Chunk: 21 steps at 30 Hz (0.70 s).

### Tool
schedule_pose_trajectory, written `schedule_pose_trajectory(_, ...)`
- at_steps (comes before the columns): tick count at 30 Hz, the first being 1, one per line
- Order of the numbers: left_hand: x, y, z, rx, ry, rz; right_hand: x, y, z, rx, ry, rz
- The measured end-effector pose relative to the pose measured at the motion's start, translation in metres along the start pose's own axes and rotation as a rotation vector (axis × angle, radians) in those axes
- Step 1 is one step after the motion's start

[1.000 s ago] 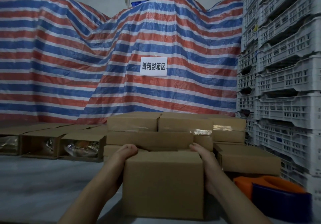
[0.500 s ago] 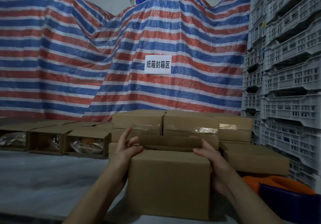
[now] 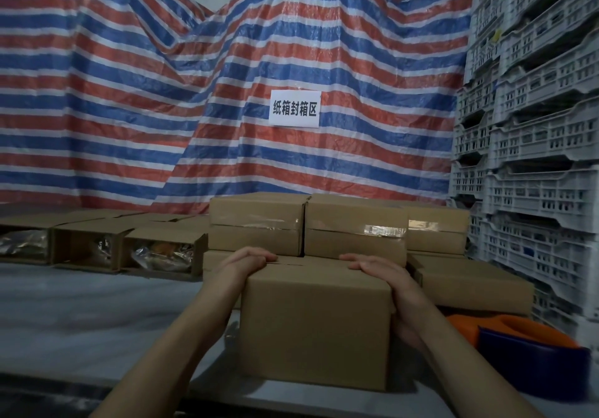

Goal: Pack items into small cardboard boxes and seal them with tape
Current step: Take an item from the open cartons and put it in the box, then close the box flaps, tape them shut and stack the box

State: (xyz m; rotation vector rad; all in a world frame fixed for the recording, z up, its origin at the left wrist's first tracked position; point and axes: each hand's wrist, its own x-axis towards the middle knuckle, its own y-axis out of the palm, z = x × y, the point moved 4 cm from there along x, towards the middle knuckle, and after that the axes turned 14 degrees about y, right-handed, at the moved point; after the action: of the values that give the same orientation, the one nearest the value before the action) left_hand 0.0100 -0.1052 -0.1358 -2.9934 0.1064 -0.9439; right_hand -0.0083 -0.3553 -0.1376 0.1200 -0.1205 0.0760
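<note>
A small cardboard box (image 3: 317,326) stands on the table in front of me, its top flaps folded down with a thin seam showing. My left hand (image 3: 248,260) lies over the box's top left edge, fingers resting on the flap. My right hand (image 3: 377,270) presses on the top right flap, its palm along the box's right side. An orange and blue tape dispenser (image 3: 525,349) lies on the table to the right of the box, apart from both hands.
Taped boxes (image 3: 353,226) are stacked right behind my box, with more (image 3: 470,284) at the right. Open boxes holding bagged items (image 3: 162,250) line the left. White plastic crates (image 3: 538,158) tower at the right. A striped tarp (image 3: 129,93) with a sign hangs behind.
Half a second ago my hands were raised at the back flap, which stood up. Now both hands lie on the box's top and the flaps are folded down.
</note>
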Motion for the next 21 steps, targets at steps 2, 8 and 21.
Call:
schedule_pose_trajectory(2, 0.002, -0.004, -0.010, 0.126, 0.020, 0.074, 0.000, 0.000, 0.001, -0.015, 0.001, -0.019)
schedule_pose_trajectory(8, 0.005, 0.008, -0.064, 0.927, 0.336, 0.268, -0.002, -0.002, 0.002, -0.065, 0.033, -0.026)
schedule_pose_trajectory(21, -0.022, 0.064, -0.061, 1.088, 0.533, 0.595, -0.034, -0.021, 0.044, -0.716, -0.086, -0.169)
